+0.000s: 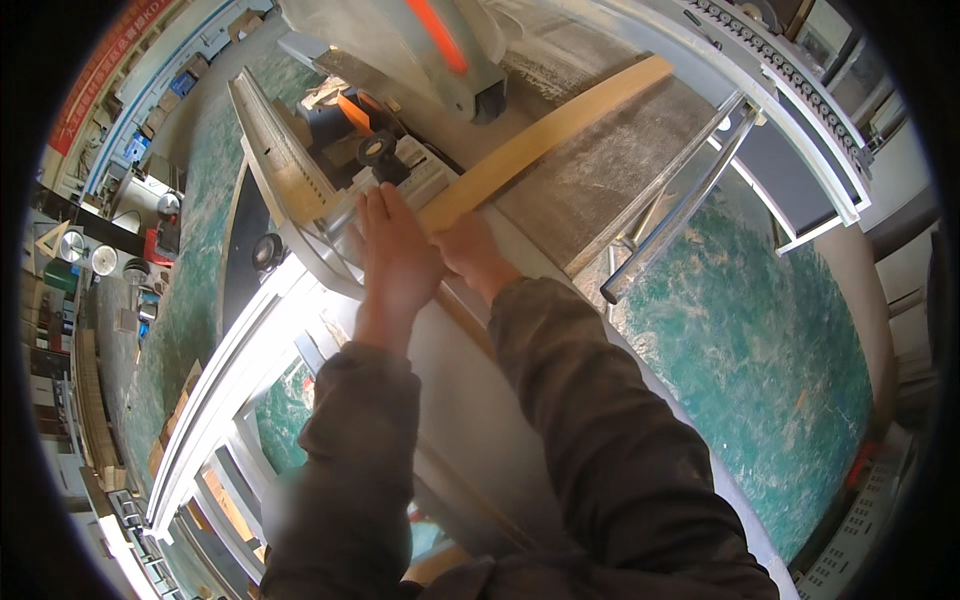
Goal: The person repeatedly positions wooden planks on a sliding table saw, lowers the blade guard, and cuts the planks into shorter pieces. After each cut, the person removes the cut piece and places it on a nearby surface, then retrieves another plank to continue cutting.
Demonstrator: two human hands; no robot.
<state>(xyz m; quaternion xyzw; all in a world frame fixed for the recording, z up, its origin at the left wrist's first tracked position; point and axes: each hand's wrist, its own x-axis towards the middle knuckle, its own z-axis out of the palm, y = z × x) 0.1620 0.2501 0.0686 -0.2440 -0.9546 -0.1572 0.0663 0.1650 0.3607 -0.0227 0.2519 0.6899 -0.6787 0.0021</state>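
A long, narrow wooden board [555,139] lies slantwise across the metal table of what looks like a sliding table saw. At its near end my right hand [472,251] is closed on the wood. Close beside it, my left hand [401,259] reaches forward with its fingers stretched out, slightly blurred, by the metal crosscut fence [289,172]. Whether it grips anything there is hidden from above. Just beyond its fingertips stands a black knob [376,150] on the fence fitting. The grey saw guard [397,37] with a red stripe hangs over the table past the board's left side.
Sawdust covers the table surface [600,180] right of the board. A metal bar [675,202] runs along that table's side. The bright sliding rail [225,375] extends down at left. Green, worn floor [750,360] shows at right; tools and boxes line the left wall.
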